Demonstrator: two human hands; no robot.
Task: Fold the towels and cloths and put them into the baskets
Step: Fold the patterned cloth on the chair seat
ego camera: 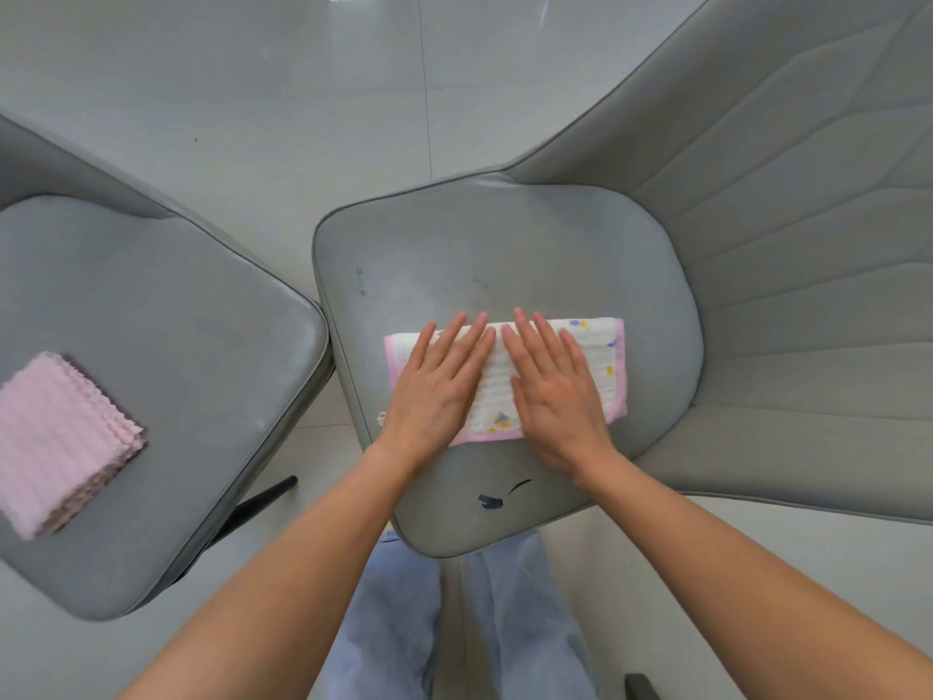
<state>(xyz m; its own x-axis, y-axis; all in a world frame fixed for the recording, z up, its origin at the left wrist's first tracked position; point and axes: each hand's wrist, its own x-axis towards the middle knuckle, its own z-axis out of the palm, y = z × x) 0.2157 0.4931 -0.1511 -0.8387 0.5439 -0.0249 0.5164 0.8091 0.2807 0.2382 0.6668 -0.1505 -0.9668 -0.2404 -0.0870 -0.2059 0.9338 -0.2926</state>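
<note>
Left hand (pixel 438 391) and right hand (pixel 555 391) lie flat, fingers straight, pressing the folded white cloth (pixel 595 366) near the front edge of the chair seat (pixel 505 245). No basket visible. Risk: uneven pressure shifts layers, misaligning the pink border

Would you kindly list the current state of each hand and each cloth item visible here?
Left hand: open, fingers straight, pressing flat on the white cloth.
Right hand: open, fingers straight, pressing flat on the same cloth.
White cloth with pink border: folded into a rectangle, lying flat on the middle chair seat.
Pink cloth stack: folded and piled on the left chair seat, untouched.
</note>
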